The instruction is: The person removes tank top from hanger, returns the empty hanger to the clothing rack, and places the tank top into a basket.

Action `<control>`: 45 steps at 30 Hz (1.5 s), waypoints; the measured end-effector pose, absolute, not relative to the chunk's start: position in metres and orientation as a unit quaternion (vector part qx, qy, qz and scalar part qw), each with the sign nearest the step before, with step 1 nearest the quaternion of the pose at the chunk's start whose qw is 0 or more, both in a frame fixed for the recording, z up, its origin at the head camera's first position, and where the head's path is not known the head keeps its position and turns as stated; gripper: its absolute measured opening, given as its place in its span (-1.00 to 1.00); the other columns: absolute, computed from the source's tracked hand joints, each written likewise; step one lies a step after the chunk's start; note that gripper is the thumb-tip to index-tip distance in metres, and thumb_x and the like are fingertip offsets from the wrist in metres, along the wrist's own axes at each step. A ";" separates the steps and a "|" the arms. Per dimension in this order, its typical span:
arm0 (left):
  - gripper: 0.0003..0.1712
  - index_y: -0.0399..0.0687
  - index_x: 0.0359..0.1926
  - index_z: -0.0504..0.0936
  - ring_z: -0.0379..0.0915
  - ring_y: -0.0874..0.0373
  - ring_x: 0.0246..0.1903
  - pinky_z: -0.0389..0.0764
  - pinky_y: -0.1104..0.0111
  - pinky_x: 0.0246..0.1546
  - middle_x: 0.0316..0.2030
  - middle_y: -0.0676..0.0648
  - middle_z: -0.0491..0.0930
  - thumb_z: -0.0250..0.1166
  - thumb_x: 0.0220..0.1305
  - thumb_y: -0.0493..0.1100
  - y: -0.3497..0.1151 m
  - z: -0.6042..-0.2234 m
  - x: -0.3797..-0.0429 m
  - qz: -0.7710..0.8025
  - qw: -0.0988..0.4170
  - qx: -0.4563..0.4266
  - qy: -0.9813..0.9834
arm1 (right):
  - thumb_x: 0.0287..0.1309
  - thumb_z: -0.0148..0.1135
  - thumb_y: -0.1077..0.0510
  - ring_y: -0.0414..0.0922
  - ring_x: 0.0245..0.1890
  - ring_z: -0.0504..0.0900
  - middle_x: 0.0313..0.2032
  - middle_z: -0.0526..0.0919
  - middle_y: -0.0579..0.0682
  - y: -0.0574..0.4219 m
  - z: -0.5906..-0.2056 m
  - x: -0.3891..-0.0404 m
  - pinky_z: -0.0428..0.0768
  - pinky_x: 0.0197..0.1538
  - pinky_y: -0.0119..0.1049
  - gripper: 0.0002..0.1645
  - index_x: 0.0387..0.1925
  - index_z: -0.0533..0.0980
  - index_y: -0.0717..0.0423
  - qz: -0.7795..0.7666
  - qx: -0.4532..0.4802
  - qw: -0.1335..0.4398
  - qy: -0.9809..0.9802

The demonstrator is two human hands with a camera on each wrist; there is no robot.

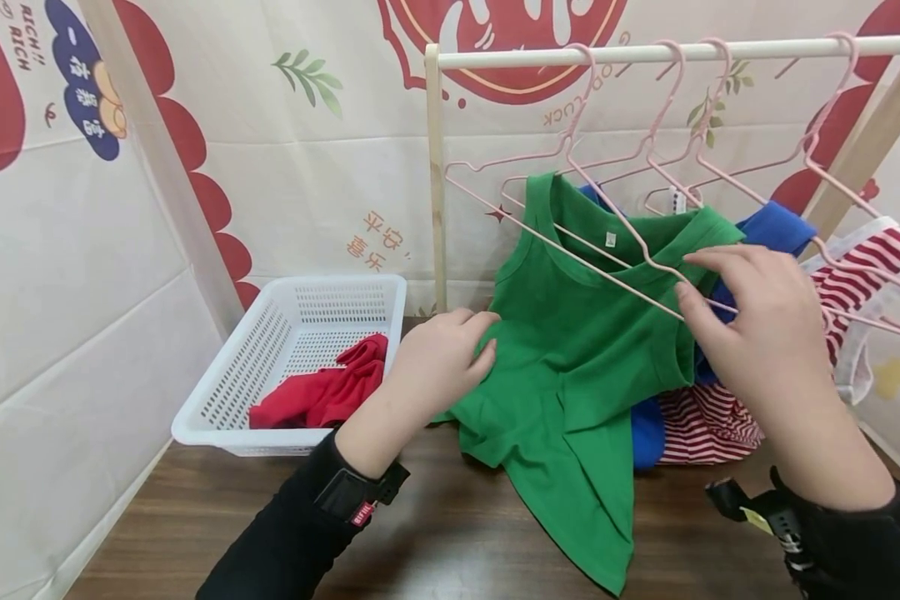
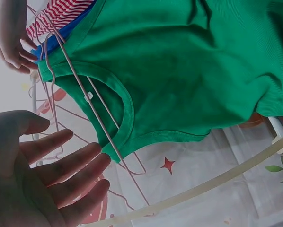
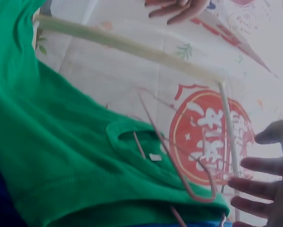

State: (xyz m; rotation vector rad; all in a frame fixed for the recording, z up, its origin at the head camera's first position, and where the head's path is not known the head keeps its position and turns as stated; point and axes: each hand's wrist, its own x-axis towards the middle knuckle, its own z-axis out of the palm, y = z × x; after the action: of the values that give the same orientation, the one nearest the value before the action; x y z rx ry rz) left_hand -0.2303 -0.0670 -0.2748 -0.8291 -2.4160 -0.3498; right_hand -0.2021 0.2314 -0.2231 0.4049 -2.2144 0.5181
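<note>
A green sleeveless top [image 1: 570, 333] hangs below the rail, its lower part draped on the table. Across the front of its neckline slants a pink hanger [image 1: 525, 223], whose left end sticks out past the top's shoulder. Another pink wire shows inside the neck opening in the left wrist view. My left hand [image 1: 442, 350] is at the top's left side; its spread, empty fingers show in the left wrist view [image 2: 70, 179]. At the hanger's other end is my right hand [image 1: 765, 325], thumb and fingers apart, fingertips close to the green shoulder.
Behind the green top hang a blue garment [image 1: 776, 229] and a red-and-white striped one [image 1: 843, 292]. Several pink hangers hook over the white rail [image 1: 495, 60] on its wooden stand [image 1: 435, 183]. On the left, a white basket [image 1: 232, 367] holds a red garment [image 1: 330, 392].
</note>
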 end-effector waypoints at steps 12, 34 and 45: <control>-0.68 -0.05 0.06 0.63 0.61 0.14 -0.13 0.62 0.32 -0.28 -0.12 -0.02 0.66 0.20 0.34 -0.09 -0.067 -0.280 -0.228 -0.126 0.280 -0.303 -0.902 | 0.28 0.13 0.07 0.34 0.24 0.25 0.14 0.38 0.43 0.246 -0.220 -0.218 -0.13 0.41 0.15 -0.42 0.20 0.41 0.38 0.196 0.066 0.394 -0.895; -0.67 0.01 0.08 0.62 0.59 0.09 -0.03 0.63 0.28 -0.24 -0.06 -0.01 0.66 0.19 0.35 -0.06 -0.075 -0.293 -0.227 -0.123 0.262 -0.279 -0.916 | 0.44 -0.29 -0.28 0.33 -0.47 0.44 -0.45 0.48 0.40 0.254 -0.213 -0.222 0.31 -0.58 0.09 -0.21 0.23 0.26 0.36 0.121 -0.034 0.231 -0.965; -0.67 0.03 0.08 0.63 0.62 0.12 -0.16 0.62 0.31 -0.31 -0.12 0.00 0.66 0.20 0.34 -0.05 -0.078 -0.295 -0.227 -0.126 0.261 -0.275 -0.917 | 0.48 -0.26 -0.16 0.26 -0.52 0.41 -0.54 0.47 0.29 0.252 -0.215 -0.222 0.32 -0.54 0.09 -0.31 0.18 0.30 0.41 0.126 -0.018 0.261 -0.957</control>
State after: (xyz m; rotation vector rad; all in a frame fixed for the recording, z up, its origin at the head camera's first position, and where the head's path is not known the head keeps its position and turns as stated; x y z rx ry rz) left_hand -0.2273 -0.0781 -0.2948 -0.7448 -2.4816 -0.3414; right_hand -0.2218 0.2524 -0.2150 -0.0500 -2.5905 0.3420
